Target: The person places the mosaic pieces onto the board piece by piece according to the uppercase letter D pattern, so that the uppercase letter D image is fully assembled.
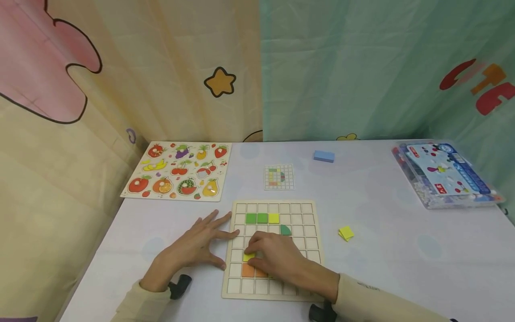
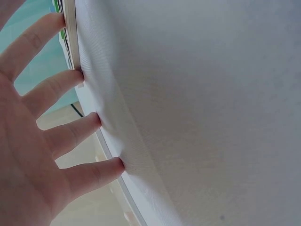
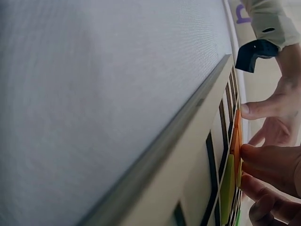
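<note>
A pale wooden grid board (image 1: 234, 286) lies on the table. My left hand (image 1: 197, 243) is spread along its left edge, fingertips at the rim and on the cloth. Over the board, my right hand (image 1: 277, 257) pinches a yellow square tile (image 1: 248, 257) between thumb and fingers, down at a cell just above an orange tile (image 1: 247, 270). A second orange tile (image 1: 260, 273) is partly covered by that hand. Near the top sit two green squares (image 1: 256, 218) and a yellow square (image 1: 274, 218), with a green quarter-round piece (image 1: 285, 230) below to the right.
Loose yellow tiles (image 1: 346, 233) lie right of the board. Behind it are a small printed pattern card (image 1: 279, 177) and a blue block (image 1: 323, 156). A fruit puzzle board (image 1: 177, 172) occupies the back left, a clear plastic case (image 1: 446, 174) the back right.
</note>
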Demonstrator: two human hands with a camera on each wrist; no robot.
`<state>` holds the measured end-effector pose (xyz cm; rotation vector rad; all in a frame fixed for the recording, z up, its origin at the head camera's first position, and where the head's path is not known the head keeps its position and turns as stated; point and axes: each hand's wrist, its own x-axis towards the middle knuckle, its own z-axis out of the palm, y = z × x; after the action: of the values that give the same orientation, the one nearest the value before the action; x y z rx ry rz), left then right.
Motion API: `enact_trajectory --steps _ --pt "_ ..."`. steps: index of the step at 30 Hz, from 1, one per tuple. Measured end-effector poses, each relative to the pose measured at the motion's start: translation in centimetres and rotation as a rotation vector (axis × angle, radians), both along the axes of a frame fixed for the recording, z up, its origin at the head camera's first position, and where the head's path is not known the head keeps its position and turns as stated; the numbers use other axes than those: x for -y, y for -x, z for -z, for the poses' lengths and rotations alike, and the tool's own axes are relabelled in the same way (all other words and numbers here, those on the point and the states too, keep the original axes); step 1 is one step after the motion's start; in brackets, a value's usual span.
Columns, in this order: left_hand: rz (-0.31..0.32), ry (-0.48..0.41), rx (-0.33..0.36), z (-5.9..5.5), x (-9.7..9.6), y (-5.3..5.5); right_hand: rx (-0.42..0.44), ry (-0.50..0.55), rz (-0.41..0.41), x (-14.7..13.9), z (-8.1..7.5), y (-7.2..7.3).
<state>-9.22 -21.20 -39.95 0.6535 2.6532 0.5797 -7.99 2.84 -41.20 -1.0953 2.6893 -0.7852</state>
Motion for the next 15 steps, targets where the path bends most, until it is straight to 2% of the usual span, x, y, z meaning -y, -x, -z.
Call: enact_trajectory --steps 11,15 --pt "0.002 0.002 0.004 0.1 -0.1 0.1 0.011 -0.031 -0.006 -0.3 0.0 -0.1" --pt "-0.001 0.004 0.006 0.0 -0.1 0.0 0.004 -0.026 0.018 -1.2 -0.2 -0.1"
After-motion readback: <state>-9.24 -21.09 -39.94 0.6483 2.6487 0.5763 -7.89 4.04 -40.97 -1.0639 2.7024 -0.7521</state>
